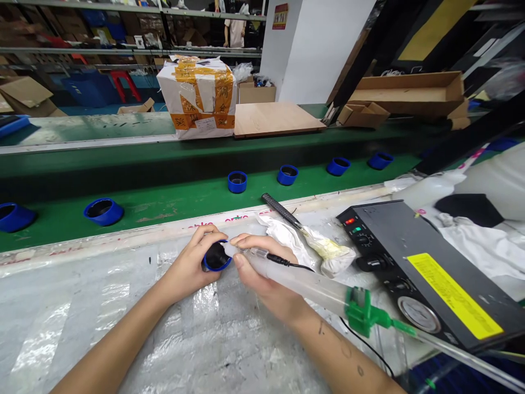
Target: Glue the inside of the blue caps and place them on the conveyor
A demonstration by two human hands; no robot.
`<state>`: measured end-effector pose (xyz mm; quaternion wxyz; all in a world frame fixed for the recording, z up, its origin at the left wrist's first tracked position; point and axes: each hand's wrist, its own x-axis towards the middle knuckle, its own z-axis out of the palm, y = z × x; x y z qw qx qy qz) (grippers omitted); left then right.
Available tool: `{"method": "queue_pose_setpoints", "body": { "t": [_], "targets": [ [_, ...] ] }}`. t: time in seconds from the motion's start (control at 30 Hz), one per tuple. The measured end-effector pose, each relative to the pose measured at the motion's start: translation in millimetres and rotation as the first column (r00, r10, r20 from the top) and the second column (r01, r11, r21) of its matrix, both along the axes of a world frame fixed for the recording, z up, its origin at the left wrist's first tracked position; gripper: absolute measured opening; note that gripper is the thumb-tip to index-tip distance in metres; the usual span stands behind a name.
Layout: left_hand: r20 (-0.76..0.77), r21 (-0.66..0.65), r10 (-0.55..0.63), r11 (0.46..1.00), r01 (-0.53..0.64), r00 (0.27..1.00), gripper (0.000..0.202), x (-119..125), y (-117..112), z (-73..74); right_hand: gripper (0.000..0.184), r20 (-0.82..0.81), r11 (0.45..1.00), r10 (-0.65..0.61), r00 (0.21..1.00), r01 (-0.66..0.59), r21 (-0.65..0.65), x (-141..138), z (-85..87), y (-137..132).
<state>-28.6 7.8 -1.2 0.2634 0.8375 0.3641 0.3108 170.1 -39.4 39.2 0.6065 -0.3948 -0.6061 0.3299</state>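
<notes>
My left hand (pixel 197 260) is wrapped round a blue ring-shaped cup (pixel 217 257) with a dark inside, tilted so its opening faces me. In my right hand (pixel 266 268) lies a clear dispensing syringe (pixel 311 287), gripped near its front end. Its whitish tip touches or hovers at the cup's upper right rim; which of the two I cannot tell. A green cap (pixel 361 311) closes the syringe's back end, and an air tube runs from it to the lower right. A black cable leads off the syringe beside my fingers.
A black dispenser box (pixel 435 268) with knobs and a gauge stands at the right. Beside it lie a black-handled tool (pixel 283 210) and crumpled white cloth (pixel 287 238). Several more blue cups (pixel 238 181) sit on the green conveyor (pixel 176 202). A taped carton (pixel 200 98) stands behind.
</notes>
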Motion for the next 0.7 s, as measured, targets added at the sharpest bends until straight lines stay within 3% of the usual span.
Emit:
{"method": "queue_pose_setpoints", "body": {
  "t": [0.7],
  "targets": [
    [-0.038,-0.002,0.026,1.0,-0.026,0.999,0.054,-3.5,1.2,-3.2,0.01,0.122,0.995,-0.089,0.988,0.095,-0.042,10.1,-2.5,0.6]
  ]
}}
